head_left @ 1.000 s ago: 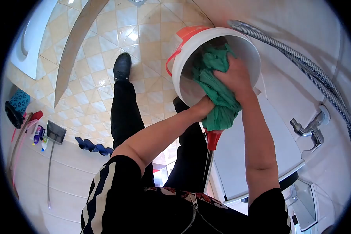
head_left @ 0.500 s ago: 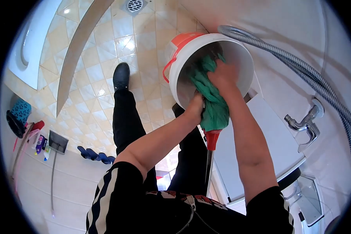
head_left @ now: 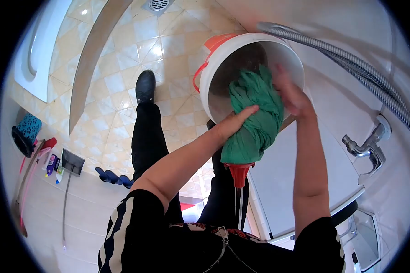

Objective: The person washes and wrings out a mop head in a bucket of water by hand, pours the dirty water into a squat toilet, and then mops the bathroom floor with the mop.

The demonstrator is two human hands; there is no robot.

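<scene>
A mop with a twisted green cloth head and a red collar lies over the near rim of a white bucket. Its metal handle runs down between my legs. My left hand is wrapped round the left side of the cloth, with the thumb on top. To the right of the cloth, my right hand is inside the bucket mouth with fingers stretched out and slightly blurred, and no cloth shows in it. The bucket is tilted towards me.
A wall tap and coiled metal hoses are on the right, above a white lid-like surface. A floor drain lies at the top. Left are a dustpan, slippers and a blue bin.
The mop head has come up towards me, and its cloth is now bunched into a thicker twist. My right hand has come off the cloth and moved right.
</scene>
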